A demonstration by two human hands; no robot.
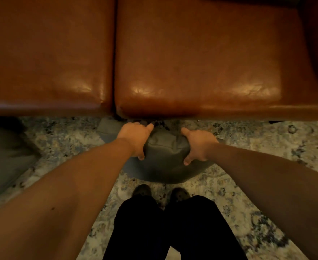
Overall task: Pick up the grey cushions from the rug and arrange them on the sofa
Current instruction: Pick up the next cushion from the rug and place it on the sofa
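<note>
Plump, creased grey cushion (pixel 163 156)

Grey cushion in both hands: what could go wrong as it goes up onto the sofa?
1. Both hands, left hand and right hand, grip only the top of the grey cushion; its sagging lower part might catch the sofa front edge on the lift.
2. A second cushion lies on the rug to the left, a possible trip hazard when stepping sideways.

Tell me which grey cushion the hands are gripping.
The middle cushion, by the feet: left hand and right hand grip it. The far-left cushion lies untouched.
</note>
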